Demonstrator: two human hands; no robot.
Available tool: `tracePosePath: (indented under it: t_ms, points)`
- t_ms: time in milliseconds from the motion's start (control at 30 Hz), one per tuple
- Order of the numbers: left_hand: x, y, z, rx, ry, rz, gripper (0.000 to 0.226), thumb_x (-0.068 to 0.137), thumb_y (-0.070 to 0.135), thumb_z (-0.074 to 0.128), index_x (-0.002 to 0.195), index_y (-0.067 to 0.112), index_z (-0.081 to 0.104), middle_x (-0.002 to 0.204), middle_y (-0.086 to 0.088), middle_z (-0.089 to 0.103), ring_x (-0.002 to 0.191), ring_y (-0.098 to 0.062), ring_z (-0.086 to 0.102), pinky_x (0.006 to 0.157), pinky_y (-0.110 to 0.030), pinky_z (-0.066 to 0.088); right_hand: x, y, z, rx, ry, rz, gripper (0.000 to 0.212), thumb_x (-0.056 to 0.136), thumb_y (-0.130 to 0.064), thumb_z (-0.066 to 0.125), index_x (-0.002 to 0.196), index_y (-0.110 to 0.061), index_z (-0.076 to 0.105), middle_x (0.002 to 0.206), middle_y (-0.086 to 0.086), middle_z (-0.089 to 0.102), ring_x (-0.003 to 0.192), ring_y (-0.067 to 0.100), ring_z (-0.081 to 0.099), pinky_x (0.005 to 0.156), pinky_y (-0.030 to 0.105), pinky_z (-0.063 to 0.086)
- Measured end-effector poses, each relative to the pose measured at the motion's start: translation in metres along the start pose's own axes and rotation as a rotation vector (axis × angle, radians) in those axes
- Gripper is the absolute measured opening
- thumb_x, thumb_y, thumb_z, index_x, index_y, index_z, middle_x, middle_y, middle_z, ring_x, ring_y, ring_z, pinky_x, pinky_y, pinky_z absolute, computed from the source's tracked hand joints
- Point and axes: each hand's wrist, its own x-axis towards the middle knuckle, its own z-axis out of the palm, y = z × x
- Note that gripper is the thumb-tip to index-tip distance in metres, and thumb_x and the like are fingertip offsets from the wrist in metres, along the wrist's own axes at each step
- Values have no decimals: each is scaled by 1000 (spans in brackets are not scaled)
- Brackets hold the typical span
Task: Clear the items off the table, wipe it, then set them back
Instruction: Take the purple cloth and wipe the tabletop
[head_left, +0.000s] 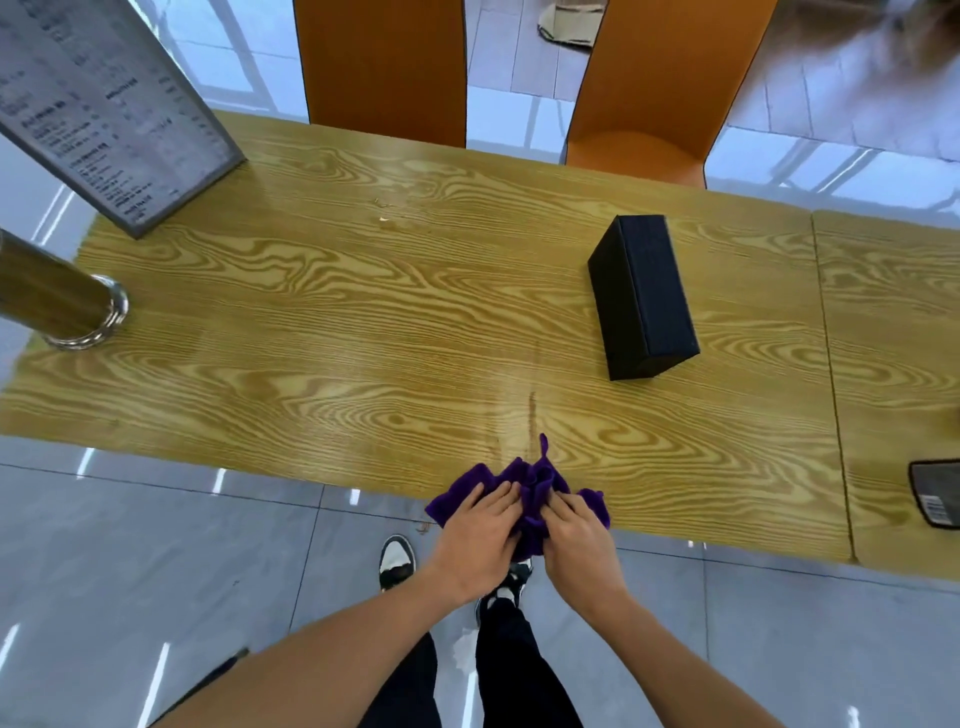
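Observation:
A crumpled purple cloth (535, 486) lies at the near edge of the wood-grain table (363, 322). My left hand (475, 535) and my right hand (576, 538) both grip it, bunching it between them. A black rectangular box (644, 296) lies on the table to the right of centre, well beyond my hands. At the far left corner a grey framed menu stand (109, 114) is upright. A few crumbs (384, 218) and a faint streak (532, 415) mark the tabletop.
A metal pole with a chrome base (78, 306) rises from the table's left end. Two orange chairs (384, 67) stand behind the far edge. A second table (893, 374) adjoins on the right with a dark object (935, 493) at its edge. Glossy tile floor surrounds.

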Motion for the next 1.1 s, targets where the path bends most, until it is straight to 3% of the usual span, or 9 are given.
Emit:
tracePosePath:
  t_ms: [133, 233, 333, 467, 567, 700, 833, 967, 1100]
  points:
    - [-21, -6, 1, -48, -9, 37, 44, 102, 28, 44, 144, 17, 51, 152, 2, 51, 145, -13, 41, 124, -37, 22, -21, -20, 10, 124, 69, 74, 45, 68, 2, 76, 112, -7, 74, 113, 2, 74, 99, 23, 67, 89, 34, 58]
    - [-37, -2, -10, -131, 4, -10, 25, 104, 27, 45, 121, 17, 60, 118, 0, 70, 111, -20, 62, 96, -23, 38, -31, -35, 10, 226, 117, 159, 36, 71, 3, 72, 104, -9, 73, 102, 0, 74, 90, 25, 68, 71, 37, 59]
    - [-47, -3, -21, -280, 31, -99, 25, 104, 33, 43, 121, 21, 56, 106, 2, 71, 94, -23, 65, 83, -33, 47, -26, -49, 0, 324, 176, 279, 25, 83, -1, 60, 103, -10, 70, 98, 1, 71, 87, 28, 67, 64, 34, 51]
    - [-13, -2, -54, -460, 122, -190, 32, 100, 42, 51, 127, 25, 55, 107, 4, 70, 94, -20, 65, 83, -40, 51, 11, -42, -39, 464, 322, 456, 31, 91, -5, 59, 121, -11, 64, 104, 5, 71, 90, 26, 65, 75, 38, 50]
    - [34, -12, -84, -493, 202, -268, 40, 95, 47, 59, 128, 25, 54, 110, 3, 71, 97, -19, 67, 86, -40, 54, 53, -24, -78, 554, 388, 480, 27, 96, -11, 59, 122, -11, 57, 101, 4, 66, 90, 21, 62, 78, 36, 52]
    - [96, -28, -114, -567, 258, -360, 40, 92, 34, 66, 129, 24, 52, 110, 1, 68, 101, -21, 66, 88, -45, 55, 113, 3, -112, 484, 432, 474, 21, 98, -11, 56, 119, -12, 56, 110, 7, 56, 89, 17, 53, 75, 26, 39]
    - [144, -39, -122, -532, 322, -345, 47, 94, 13, 65, 138, 19, 51, 127, -4, 62, 118, -24, 59, 102, -43, 50, 165, 28, -116, 494, 360, 478, 23, 102, -16, 53, 125, -16, 58, 123, 9, 49, 100, 20, 57, 88, 34, 49]
    - [163, -52, -107, -332, 198, -206, 58, 94, 6, 61, 149, 14, 45, 145, -9, 50, 131, -28, 50, 112, -34, 40, 187, 46, -89, 326, 47, 280, 53, 101, -17, 54, 152, -21, 41, 155, 5, 37, 138, 25, 41, 112, 42, 41]
    - [166, -56, -96, -68, 99, -142, 58, 98, 14, 53, 154, 15, 37, 150, -11, 43, 122, -37, 49, 108, -42, 39, 193, 50, -75, 120, -33, 246, 59, 101, -26, 55, 156, -26, 31, 157, 1, 33, 140, 26, 36, 103, 47, 48]
